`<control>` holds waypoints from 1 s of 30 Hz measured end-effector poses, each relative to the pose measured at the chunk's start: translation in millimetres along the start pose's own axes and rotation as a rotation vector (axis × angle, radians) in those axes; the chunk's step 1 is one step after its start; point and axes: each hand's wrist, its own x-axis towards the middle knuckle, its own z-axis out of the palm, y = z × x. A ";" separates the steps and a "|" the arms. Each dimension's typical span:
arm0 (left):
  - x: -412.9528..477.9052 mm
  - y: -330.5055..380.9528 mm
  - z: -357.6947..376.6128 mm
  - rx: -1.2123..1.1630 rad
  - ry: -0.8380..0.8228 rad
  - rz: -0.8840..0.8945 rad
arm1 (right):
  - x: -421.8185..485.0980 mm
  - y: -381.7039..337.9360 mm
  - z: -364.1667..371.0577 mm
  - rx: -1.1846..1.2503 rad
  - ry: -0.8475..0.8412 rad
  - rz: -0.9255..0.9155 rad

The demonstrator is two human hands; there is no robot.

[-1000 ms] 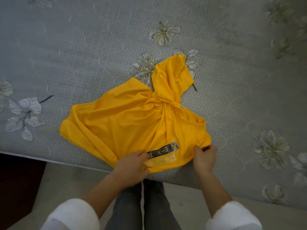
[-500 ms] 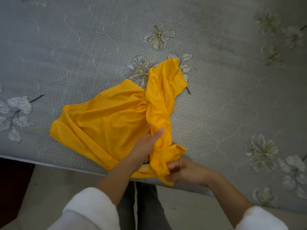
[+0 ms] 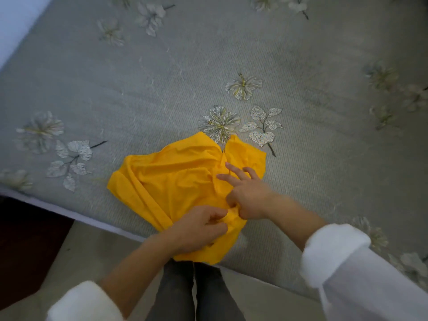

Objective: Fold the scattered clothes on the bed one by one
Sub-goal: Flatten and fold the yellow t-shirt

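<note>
At the far left a dark floor (image 3: 25,246) showed beside the bed (image 3: 139,89), whose grey cover carried pale printed flowers (image 3: 218,123) and leaves. The bed edge ran diagonally from the left side down toward my legs (image 3: 194,295), which stood in dark trousers close against it.

The yellow garment (image 3: 176,181) lay crumpled on the near part of the bed, close to the edge, its lowest corner hanging just over that edge above my legs. Its left side was bunched into long folds, and its far end split into two rounded lobes that touched the printed flower.

My left hand (image 3: 196,228) rested on the near end of the garment, fingers curled in, pinching a small bunch of the yellow cloth between thumb and fingertips. A white sleeve (image 3: 81,300) was pushed up on that forearm.

My right hand (image 3: 247,193) lay on the cloth just beyond and to the right of the left one, almost touching it. Its thumb and one bent finger nipped the same gathered bunch, while its other fingers (image 3: 234,170) spread out flat across the garment's right lobe. My right sleeve (image 3: 342,258), also white, crossed the bed's near edge at the right.
</note>
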 end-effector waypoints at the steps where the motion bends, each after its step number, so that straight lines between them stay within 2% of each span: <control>1: -8.0 10.6 -14.6 0.049 0.013 0.004 | -4.6 1.6 -12.6 -0.046 -0.008 0.012; 3: -25.9 32.9 -48.2 0.158 0.031 0.010 | -24.9 4.7 -42.6 -0.028 0.067 0.070; 4: -30.6 42.4 -64.3 0.193 0.036 0.007 | -36.0 6.3 -56.8 0.060 0.152 0.089; 5: -40.3 55.9 -79.7 0.211 0.050 0.003 | -50.1 3.0 -73.4 0.185 0.256 0.095; 7: -61.8 85.8 -107.1 0.247 0.096 0.005 | -81.8 -6.4 -109.6 0.591 0.382 0.047; 8: -73.2 101.7 -118.8 0.286 0.127 0.016 | -98.0 -11.7 -127.5 0.773 0.385 0.003; 10: -94.0 130.9 -141.4 0.380 0.227 0.028 | -125.4 -19.4 -161.1 0.921 0.344 -0.031; 13: -117.5 162.7 -168.6 0.555 0.508 0.104 | -154.1 -25.4 -202.1 0.841 0.387 -0.008; 15: -125.2 176.6 -177.3 0.688 0.686 0.144 | -170.8 -28.6 -221.9 0.782 0.432 0.080; 19: -133.2 197.9 -183.1 0.898 1.000 0.311 | -206.2 -39.1 -253.7 0.523 0.286 0.220; 21: -140.4 211.6 -182.9 0.880 1.137 0.474 | -228.7 -43.1 -270.5 0.485 0.251 0.251; 24: -150.1 235.3 -183.9 0.570 1.295 0.649 | -266.2 -41.9 -292.9 0.680 0.310 0.160; 27: -153.1 262.6 -198.1 0.333 1.315 0.702 | -297.1 -29.9 -309.4 0.927 0.397 0.103; 28: -151.8 270.5 -205.2 0.360 1.250 0.694 | -301.1 -21.5 -312.3 0.905 0.420 0.149; 30: -146.2 281.6 -217.9 0.507 0.972 0.614 | -297.8 -1.4 -315.0 0.738 0.481 0.320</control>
